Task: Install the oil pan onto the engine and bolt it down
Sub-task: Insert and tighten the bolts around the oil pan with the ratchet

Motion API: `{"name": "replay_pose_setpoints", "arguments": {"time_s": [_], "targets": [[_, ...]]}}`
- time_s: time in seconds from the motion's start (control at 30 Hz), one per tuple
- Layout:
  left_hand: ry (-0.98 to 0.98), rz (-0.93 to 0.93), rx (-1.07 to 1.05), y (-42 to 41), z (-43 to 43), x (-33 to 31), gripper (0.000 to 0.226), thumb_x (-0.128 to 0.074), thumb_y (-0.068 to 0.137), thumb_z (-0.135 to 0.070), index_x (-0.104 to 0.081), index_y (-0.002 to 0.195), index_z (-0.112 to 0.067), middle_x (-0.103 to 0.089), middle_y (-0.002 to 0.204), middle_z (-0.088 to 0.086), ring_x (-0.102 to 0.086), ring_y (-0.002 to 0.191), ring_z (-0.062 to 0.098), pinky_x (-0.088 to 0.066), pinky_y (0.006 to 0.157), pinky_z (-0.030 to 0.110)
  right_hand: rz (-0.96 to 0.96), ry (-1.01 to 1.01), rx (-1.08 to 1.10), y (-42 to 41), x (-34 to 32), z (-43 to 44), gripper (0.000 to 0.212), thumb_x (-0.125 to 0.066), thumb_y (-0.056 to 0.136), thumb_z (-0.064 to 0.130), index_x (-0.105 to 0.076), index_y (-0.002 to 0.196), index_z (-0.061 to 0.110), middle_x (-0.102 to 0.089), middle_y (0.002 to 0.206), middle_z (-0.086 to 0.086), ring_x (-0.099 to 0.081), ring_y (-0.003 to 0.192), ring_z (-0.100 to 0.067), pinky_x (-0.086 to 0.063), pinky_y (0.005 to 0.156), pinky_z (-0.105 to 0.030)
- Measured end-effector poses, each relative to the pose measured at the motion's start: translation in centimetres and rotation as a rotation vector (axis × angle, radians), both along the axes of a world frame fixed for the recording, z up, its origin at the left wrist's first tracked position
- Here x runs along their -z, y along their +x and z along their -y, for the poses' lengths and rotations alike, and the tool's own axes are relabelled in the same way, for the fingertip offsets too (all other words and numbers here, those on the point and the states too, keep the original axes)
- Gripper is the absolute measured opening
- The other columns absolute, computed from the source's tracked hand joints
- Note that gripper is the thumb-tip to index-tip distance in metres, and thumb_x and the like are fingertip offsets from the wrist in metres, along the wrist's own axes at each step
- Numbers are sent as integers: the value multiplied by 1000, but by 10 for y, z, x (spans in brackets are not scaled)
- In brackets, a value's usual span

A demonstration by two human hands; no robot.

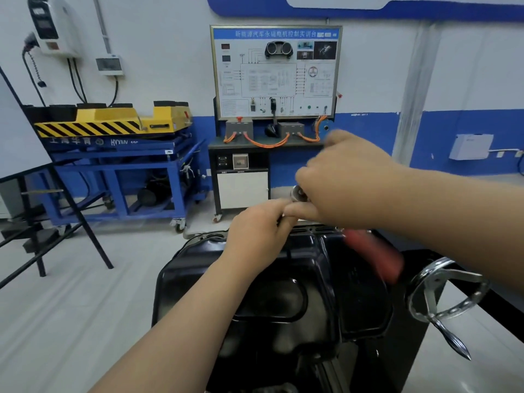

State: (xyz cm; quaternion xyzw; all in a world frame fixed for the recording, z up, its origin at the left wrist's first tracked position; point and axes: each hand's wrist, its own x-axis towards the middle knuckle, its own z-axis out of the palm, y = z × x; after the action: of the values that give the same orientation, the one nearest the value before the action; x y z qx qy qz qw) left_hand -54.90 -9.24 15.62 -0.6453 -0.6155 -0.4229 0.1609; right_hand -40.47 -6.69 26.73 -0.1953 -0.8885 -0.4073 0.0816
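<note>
- Stand (61, 219), black tube frame, far left, on the floor.
- Wall unit (54, 24), white with a dark front panel, high on the left wall; cables hang under it.
- Lift platform (113, 123), yellow with black hazard stripes, sitting on a blue wheeled trolley (119, 177) against the wall.
- Training board (276, 72), framed wiring diagram with a blue title strip, upright on a dark cabinet (241, 177); orange cables loop along the cabinet top.
- Left hand (255, 231), reaching over the far edge of the pan; fingers bunched together, pinching at the lower end of the wrench just under its head. The pinched part is mostly hidden.
- Oil pan (269, 293), glossy black, bulged side up, centre foreground, directly beneath both forearms.
- Ratchet wrench (300, 193), bright metal head showing above the left fingertips; its red handle slants down to the right under the right forearm, blurred.
- Right hand (340, 180), blurred, fingers curled down over the wrench beside the head, touching the left fingertips.
- Handwheel (448, 290), chrome, spoked, with a pointed crank grip, just right of the pan.
- Wall box (470, 146), white, on the blue band of the right wall.
</note>
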Motion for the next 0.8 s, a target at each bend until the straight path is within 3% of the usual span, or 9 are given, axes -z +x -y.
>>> {"name": "replay_pose_setpoints", "arguments": {"time_s": [0.1,0.23,0.33,0.43,0.5,0.57,0.67,0.73,0.8], "targets": [[-24,-56,10,3,2,-1,30,-33,87,-40,-55,71,-28,-56,62,-6,-56,63,17,-32,45,26,-38,-82,53,1,3,4,55,-23,92,56,-41,55,20,-41,53,3,-39,50,-17,-28,60,-32],[11,-145,3,5,-1,2,26,-44,97,-32,-57,87,-13,-59,71,0,-55,65,27,-34,52,31,168,171,-316,8,-12,-9,1,-56,84,16,-57,85,16,-56,83,-2,-52,79,-24,-44,76,-38],[-20,-81,-4,3,-1,1,23,-42,97,-34,-57,92,-17,-57,70,-4,-54,66,23,-37,54,33,104,59,-157,9,-16,-6,10,-53,87,28,-50,91,19,-57,90,1,-55,83,-23,-45,77,-37],[-44,-33,3,1,0,0,19,-43,93,-33,-50,76,-29,-46,62,-12,-50,62,22,-33,50,30,-122,-145,76,5,3,3,45,-38,87,60,-34,65,20,-48,66,3,-43,53,-17,-35,49,-30],[-62,-83,-18,3,0,0,18,-43,88,-28,-37,71,-30,-38,58,-14,-48,60,24,-24,47,27,-152,-267,177,4,13,8,49,-35,88,62,-35,61,21,-43,61,3,-37,49,-14,-24,44,-26],[-27,-127,-31,6,-1,0,20,-44,90,-27,-33,74,-25,-34,55,-14,-42,53,24,-19,45,26,-37,-76,25,5,11,4,36,-41,93,45,-39,68,19,-52,72,5,-45,58,-15,-31,50,-28],[-29,-156,-55,6,-3,1,25,-46,97,-30,-35,76,-23,-37,56,-12,-37,53,22,-18,47,27,146,198,-248,7,-7,-3,7,-47,87,12,-51,83,17,-51,80,0,-50,81,-23,-42,73,-36],[-47,-160,-55,5,-3,3,25,-43,98,-32,-36,76,-22,-33,56,-13,-37,54,21,-19,46,28,141,124,-173,6,-11,2,8,-50,87,17,-50,79,19,-45,76,2,-52,80,-23,-41,76,-36],[-66,-126,-14,2,-3,3,22,-41,97,-32,-46,81,-18,-51,64,-6,-49,60,27,-32,50,32,65,71,-12,2,-2,8,33,-46,91,40,-45,65,20,-43,65,7,-51,63,-19,-38,66,-33]]}}
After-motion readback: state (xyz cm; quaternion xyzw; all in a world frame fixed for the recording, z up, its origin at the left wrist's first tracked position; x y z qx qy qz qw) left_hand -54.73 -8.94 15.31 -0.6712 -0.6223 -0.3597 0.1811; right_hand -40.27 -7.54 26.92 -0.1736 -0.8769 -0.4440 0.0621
